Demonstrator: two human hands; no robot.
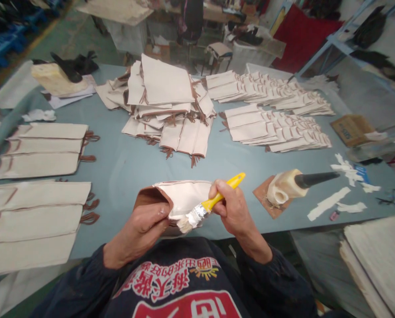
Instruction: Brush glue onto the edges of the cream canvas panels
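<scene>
While the left hand [142, 227] pinches the brown-lined cream piece [187, 195], left of the black-nozzled bottle [288, 183], the right hand [233, 210], gripping the yellow-handled brush [211, 202], would do best stroking lightly along a taut edge, though bristle contact is unclear.

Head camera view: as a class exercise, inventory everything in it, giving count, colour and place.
worktable: one, blue-grey, centre
fabric piece: one, cream and brown, left hand
paintbrush: one, yellow-handled, right hand
fabric panels: many, cream with brown trim, left, centre, right
plastic container: one, cream and black, right
square mat: one, brown, under container
scrap strips: several, white, far right
cardboard box: one, brown, right
block: one, pale yellow, back left
red sheet: one, red, back right
background clutter: uncountable, mixed, blurred
printed top: one, dark, bottom
hands: two, bare, lower centre
</scene>
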